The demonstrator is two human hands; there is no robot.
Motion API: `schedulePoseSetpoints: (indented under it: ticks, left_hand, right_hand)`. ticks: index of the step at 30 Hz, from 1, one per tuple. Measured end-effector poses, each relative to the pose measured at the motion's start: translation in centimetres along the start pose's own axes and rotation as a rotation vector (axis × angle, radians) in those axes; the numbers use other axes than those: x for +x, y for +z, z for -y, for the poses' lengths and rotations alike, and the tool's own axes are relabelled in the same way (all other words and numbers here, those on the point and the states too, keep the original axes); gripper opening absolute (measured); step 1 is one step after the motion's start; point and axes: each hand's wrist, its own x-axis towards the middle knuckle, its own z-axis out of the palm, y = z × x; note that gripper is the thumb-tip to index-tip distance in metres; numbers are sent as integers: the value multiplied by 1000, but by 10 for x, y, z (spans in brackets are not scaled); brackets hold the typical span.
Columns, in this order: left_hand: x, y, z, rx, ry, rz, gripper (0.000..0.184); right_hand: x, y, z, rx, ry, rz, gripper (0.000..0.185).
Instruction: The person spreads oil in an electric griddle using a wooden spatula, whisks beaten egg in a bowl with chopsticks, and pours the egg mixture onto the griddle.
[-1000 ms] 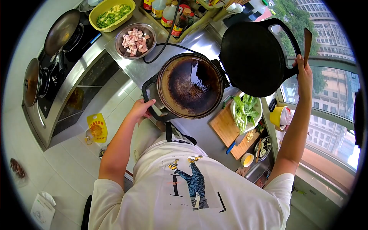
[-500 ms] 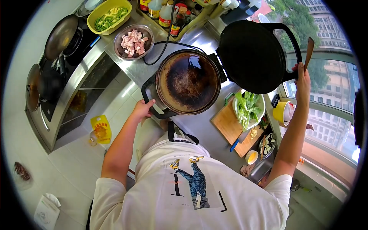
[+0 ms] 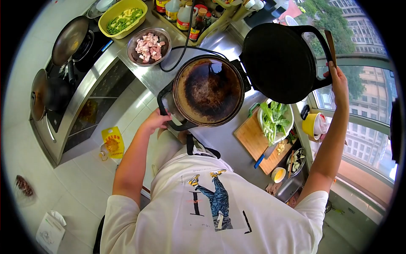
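An electric griddle [image 3: 208,91] stands opened on the counter, its round brown pan scorched dark and shiny with liquid. To its right, the black lid [image 3: 277,63] lies folded back on the hinge. My left hand [image 3: 157,120] is closed on the griddle's left loop handle [image 3: 164,98]. My right hand [image 3: 338,82] grips a wooden spatula [image 3: 330,45], which points upward, and its fingertips also hold the lid's loop handle [image 3: 318,30]. Part of the spatula is hidden inside that hand.
Cubed raw meat [image 3: 149,47] fills a steel bowl behind the griddle, near a yellow basin [image 3: 111,29] of cut green vegetables. A cutting board [image 3: 249,133] with a knife [image 3: 263,157] and a basket of leafy greens [image 3: 275,120] lie right. Bottles [image 3: 185,17] stand at the back; a cord crosses the counter.
My right hand has shifted slightly rightward, and the wooden spatula has swung from leaning right to leaning left. My left hand keeps its place at the handle with its fingers slightly repositioned.
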Motion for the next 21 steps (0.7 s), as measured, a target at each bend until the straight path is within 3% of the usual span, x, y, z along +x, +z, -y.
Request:
schedulePoseSetpoints:
  ticks: [3,5,9,15,17,21]
  left_hand:
    - [3,-5,5,-90,15,62,57]
    - [5,-8,9,-194,29,97,47]
    - [8,-7,11,-196,43,92,53]
    - [13,-7,16,-209,49,108,37]
    - [9,-4,16,-248,60,97,22]
    - [1,3,19,-268,104,84,23]
  right_hand:
    - [3,1,-3,72,-7,34,38]
    - [2,1,-4,89,1,36,38]
    - [7,3,-16,135,-73,46,39]
    - [-2,6,-5,115,-3,-6,40]
    - [-8,8,-1,105,-5,-28,40]
    - [-15,5,-7,133,-25,-40,41]
